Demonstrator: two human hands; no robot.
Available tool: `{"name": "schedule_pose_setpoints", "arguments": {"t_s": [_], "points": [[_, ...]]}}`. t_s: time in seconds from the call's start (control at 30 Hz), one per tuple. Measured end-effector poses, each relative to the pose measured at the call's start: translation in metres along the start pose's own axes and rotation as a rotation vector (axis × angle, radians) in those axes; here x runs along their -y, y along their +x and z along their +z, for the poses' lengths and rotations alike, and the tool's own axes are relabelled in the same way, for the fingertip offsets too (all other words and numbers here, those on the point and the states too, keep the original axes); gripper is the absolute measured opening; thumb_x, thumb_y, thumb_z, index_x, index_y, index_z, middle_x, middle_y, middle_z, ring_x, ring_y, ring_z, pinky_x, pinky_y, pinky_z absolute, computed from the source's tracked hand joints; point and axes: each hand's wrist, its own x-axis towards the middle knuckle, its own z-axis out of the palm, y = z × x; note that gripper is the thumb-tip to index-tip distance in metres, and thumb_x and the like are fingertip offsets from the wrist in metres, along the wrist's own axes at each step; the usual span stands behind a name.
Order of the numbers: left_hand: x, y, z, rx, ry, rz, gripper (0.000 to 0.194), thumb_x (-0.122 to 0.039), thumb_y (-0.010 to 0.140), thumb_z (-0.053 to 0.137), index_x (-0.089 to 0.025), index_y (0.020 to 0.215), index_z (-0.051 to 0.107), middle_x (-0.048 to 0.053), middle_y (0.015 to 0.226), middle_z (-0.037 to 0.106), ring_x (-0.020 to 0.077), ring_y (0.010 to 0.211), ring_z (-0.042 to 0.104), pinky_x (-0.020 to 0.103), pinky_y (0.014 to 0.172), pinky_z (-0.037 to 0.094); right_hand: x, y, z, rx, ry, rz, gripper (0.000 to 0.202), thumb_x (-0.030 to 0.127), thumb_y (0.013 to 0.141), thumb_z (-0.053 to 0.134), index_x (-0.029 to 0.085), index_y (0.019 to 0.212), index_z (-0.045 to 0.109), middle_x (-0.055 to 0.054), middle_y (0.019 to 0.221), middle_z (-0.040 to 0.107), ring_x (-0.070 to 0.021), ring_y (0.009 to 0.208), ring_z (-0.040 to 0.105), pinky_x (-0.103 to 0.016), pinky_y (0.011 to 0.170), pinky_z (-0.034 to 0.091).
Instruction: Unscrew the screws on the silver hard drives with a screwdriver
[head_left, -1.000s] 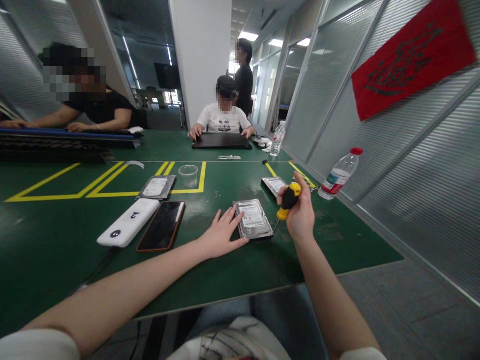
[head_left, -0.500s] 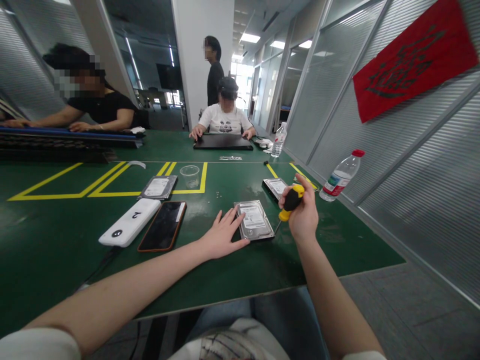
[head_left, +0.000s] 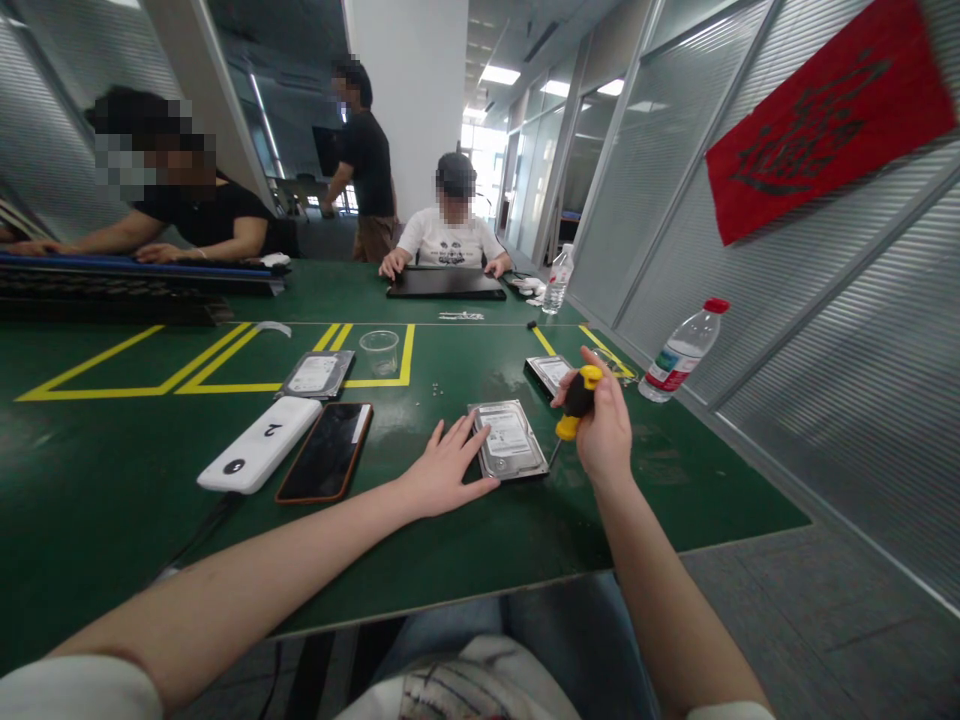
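Note:
A hard drive (head_left: 514, 445) with a white label lies flat on the green table (head_left: 420, 560). My left hand (head_left: 444, 470) rests against its left side, fingers spread, some fingertips on the drive's edge. In my right hand (head_left: 606, 435) is a yellow and black screwdriver (head_left: 579, 395), tilted, its thin shaft pointing down to the drive's near right corner. Whether the tip sits in a screw is too small to tell. Behind the right hand lies a second hard drive (head_left: 550, 374), partly hidden by the fingers. Several tiny screws (head_left: 435, 389) are scattered beyond the left hand.
Left of my hand lie a phone (head_left: 326, 453), a white power bank (head_left: 260, 446) and another hard drive (head_left: 318, 374). A clear plastic cup (head_left: 379, 354) stands behind, a water bottle (head_left: 684, 352) at right. A person opposite touches a black panel (head_left: 446, 284).
The screwdriver handle and my right fingers have turned slightly, shifting a little left. My left hand and the drive stay still. A standing person in the background has moved left.

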Motion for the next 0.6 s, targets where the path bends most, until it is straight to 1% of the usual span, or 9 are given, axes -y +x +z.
{"name": "schedule_pose_setpoints", "arguments": {"t_s": [0.1, 0.17, 0.23, 0.3, 0.33, 0.4, 0.53, 0.57, 0.6], "points": [[0.000, 0.000, -0.001, 0.001, -0.002, -0.002, 0.083, -0.065, 0.091, 0.043, -0.015, 0.154, 0.019, 0.017, 0.160, 0.003, 0.0330, 0.148, 0.009, 0.055, 0.117, 0.007, 0.010, 0.003, 0.004, -0.123, 0.071, -0.065, 0.033, 0.050, 0.091, 0.044, 0.028, 0.113, 0.056, 0.001, 0.081, 0.056, -0.0089, 0.058, 0.052, -0.022, 0.049, 0.042], [0.000, 0.000, -0.001, 0.002, 0.002, 0.000, 0.083, -0.065, 0.092, 0.043, -0.015, 0.154, 0.019, 0.018, 0.160, 0.004, 0.0326, 0.148, 0.009, 0.055, 0.117, 0.007, 0.019, 0.011, 0.005, -0.187, 0.049, -0.132, 0.029, 0.048, 0.089, 0.049, 0.028, 0.110, 0.055, 0.003, 0.077, 0.053, -0.0081, 0.055, 0.048, -0.021, 0.047, 0.039], [0.000, 0.000, -0.001, 0.002, 0.005, 0.004, 0.083, -0.065, 0.092, 0.042, -0.015, 0.154, 0.019, 0.018, 0.160, 0.004, 0.0324, 0.148, 0.009, 0.055, 0.117, 0.008, 0.026, 0.024, 0.005, -0.151, -0.086, -0.159, 0.025, 0.041, 0.085, 0.058, 0.028, 0.107, 0.056, 0.004, 0.072, 0.052, -0.0090, 0.054, 0.047, -0.022, 0.050, 0.040], [-0.001, 0.000, -0.001, 0.001, 0.009, 0.003, 0.083, -0.065, 0.092, 0.042, -0.014, 0.153, 0.020, 0.018, 0.160, 0.005, 0.0325, 0.148, 0.010, 0.055, 0.117, 0.008, 0.026, 0.040, 0.009, 0.029, -0.363, -0.173, 0.017, 0.034, 0.082, 0.061, 0.023, 0.094, 0.060, 0.001, 0.078, 0.060, -0.0128, 0.066, 0.055, -0.028, 0.064, 0.047], [-0.001, 0.000, -0.001, 0.000, 0.012, 0.001, 0.083, -0.065, 0.092, 0.043, -0.014, 0.153, 0.020, 0.019, 0.160, 0.005, 0.0326, 0.148, 0.010, 0.055, 0.117, 0.008, 0.023, 0.047, 0.013, 0.159, -0.537, -0.178, 0.014, 0.030, 0.079, 0.063, 0.020, 0.089, 0.061, -0.002, 0.084, 0.063, -0.0157, 0.075, 0.058, -0.031, 0.074, 0.048], [-0.001, 0.000, 0.000, -0.003, 0.016, -0.001, 0.084, -0.066, 0.092, 0.042, -0.013, 0.153, 0.020, 0.019, 0.160, 0.004, 0.0330, 0.148, 0.010, 0.055, 0.117, 0.008, 0.011, 0.058, 0.024, 0.410, -0.846, -0.130, 0.015, 0.020, 0.076, 0.062, 0.017, 0.090, 0.064, -0.008, 0.095, 0.067, -0.0205, 0.091, 0.061, -0.035, 0.087, 0.046], [0.001, -0.001, 0.001, -0.022, 0.003, 0.001, 0.084, -0.068, 0.091, 0.040, -0.016, 0.153, 0.021, 0.018, 0.160, 0.006, 0.0331, 0.148, 0.006, 0.056, 0.117, 0.009, -0.022, 0.063, 0.053, 0.748, -1.207, 0.074, 0.031, 0.020, 0.080, 0.054, 0.013, 0.109, 0.063, -0.016, 0.115, 0.066, -0.0235, 0.104, 0.062, -0.032, 0.090, 0.045], [0.001, -0.001, 0.001, -0.028, 0.001, 0.003, 0.084, -0.069, 0.090, 0.040, -0.016, 0.153, 0.021, 0.017, 0.160, 0.006, 0.0333, 0.148, 0.005, 0.056, 0.116, 0.010, -0.030, 0.062, 0.058, 0.859, -1.264, 0.135, 0.031, 0.020, 0.081, 0.054, 0.013, 0.110, 0.063, -0.016, 0.118, 0.066, -0.0241, 0.105, 0.062, -0.031, 0.089, 0.045], [0.001, -0.001, 0.001, -0.035, 0.000, 0.007, 0.084, -0.068, 0.090, 0.040, -0.016, 0.153, 0.021, 0.017, 0.160, 0.006, 0.0333, 0.148, 0.005, 0.057, 0.116, 0.010, -0.036, 0.061, 0.063, 0.904, -1.277, 0.163, 0.031, 0.021, 0.080, 0.056, 0.013, 0.108, 0.064, -0.017, 0.116, 0.068, -0.0247, 0.104, 0.064, -0.030, 0.086, 0.046]]}}
